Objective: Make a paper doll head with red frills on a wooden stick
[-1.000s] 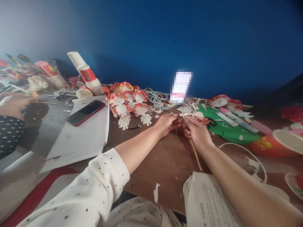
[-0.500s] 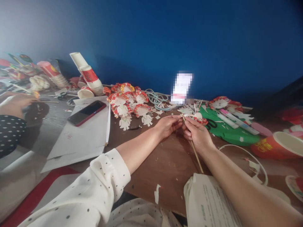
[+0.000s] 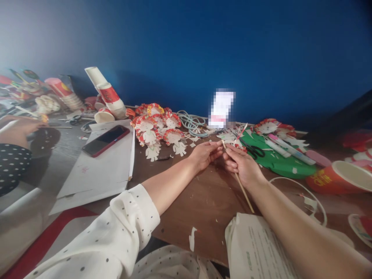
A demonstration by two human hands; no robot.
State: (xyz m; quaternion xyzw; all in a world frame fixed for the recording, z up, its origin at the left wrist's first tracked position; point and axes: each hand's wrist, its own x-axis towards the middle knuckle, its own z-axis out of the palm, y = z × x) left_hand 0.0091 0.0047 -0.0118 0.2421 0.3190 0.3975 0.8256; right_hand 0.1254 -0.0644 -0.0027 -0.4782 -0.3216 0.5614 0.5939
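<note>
Above the worktop (image 3: 186, 209), toward its back edge, a thin stick (image 3: 244, 193) slanted, its upper part pinched by the right hand (image 3: 245, 164). Left hand (image 3: 205, 155): fingers curled beside the tip, grip not discernible. Judged light, stiff, snappable; best held near the tip. Paper figures (image 3: 173, 136) lay near the back edge.

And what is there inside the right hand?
A thin stick passes through the right hand: its upper tip and lower length show. The middle is covered by the fingers, so I cannot tell if anything more is there.
</note>
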